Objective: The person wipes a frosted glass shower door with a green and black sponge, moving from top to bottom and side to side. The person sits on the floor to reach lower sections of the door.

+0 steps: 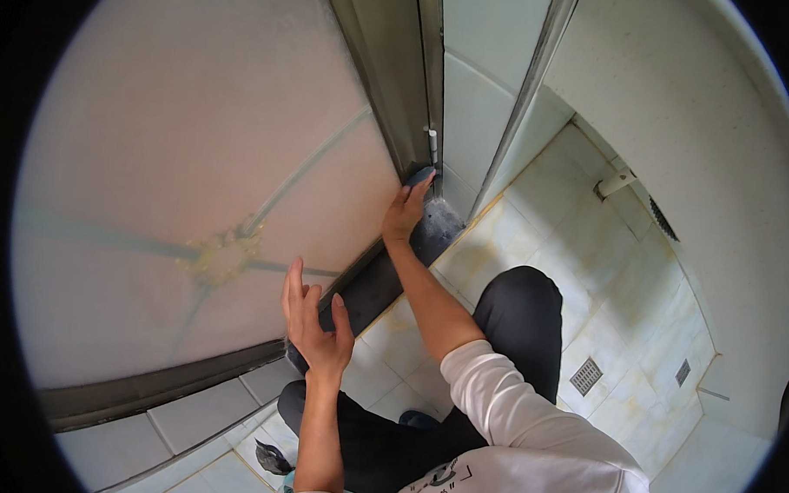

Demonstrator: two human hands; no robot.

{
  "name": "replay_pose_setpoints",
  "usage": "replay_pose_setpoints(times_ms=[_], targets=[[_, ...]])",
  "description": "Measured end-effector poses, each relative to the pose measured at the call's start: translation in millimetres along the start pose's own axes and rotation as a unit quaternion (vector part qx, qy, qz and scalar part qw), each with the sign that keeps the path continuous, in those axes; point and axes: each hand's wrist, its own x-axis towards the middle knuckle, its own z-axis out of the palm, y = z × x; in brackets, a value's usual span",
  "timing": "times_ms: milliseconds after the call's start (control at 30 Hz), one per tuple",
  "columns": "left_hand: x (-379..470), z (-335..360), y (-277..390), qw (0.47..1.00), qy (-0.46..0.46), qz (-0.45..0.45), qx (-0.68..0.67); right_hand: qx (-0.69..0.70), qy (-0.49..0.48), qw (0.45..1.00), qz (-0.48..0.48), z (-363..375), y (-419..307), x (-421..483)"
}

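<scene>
My right hand (405, 214) presses a dark blue pad or cloth (420, 176) into the lower corner of a brown metal door frame (391, 70). The hand covers part of the pad, so whether it is a sponge or a cloth is unclear. Just above it sits a pale hinge (432, 145). My left hand (317, 325) is raised in front of a frosted panel (261, 157) with a yellow flower pattern. Its fingers are apart and hold nothing. Between the panel and the tiled floor runs a dark stone threshold (375, 282).
Under my knees lies a floor of marbled tiles (532, 232) with a metal drain grate (586, 376) and a smaller grate (683, 372). A large pale curved fixture (716, 166) fills the right side, near a white pipe (615, 183). A dark crumpled item (272, 457) lies at lower left.
</scene>
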Motion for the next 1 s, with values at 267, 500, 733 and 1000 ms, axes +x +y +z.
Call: replay_pose_setpoints(times_ms=[267,500,733,1000], targets=[[-35.2,12.9,-14.0,0.998,-0.011,-0.058,-0.028,0.053,-0.013,0.973,0.225,15.1,-60.7,18.4],[-34.9,15.8,-17.5,0.989,0.011,-0.074,-0.127,0.074,-0.006,0.997,0.005,12.4,-131.1,26.9],[-58.0,24.7,-19.2,0.952,-0.015,-0.209,-0.224,0.022,0.056,0.943,0.326,27.3,-66.1,23.5],[-65.7,75.4,-30.8,0.939,-0.061,-0.268,-0.208,0.147,0.161,0.841,0.495,15.4,64.5,52.0]])
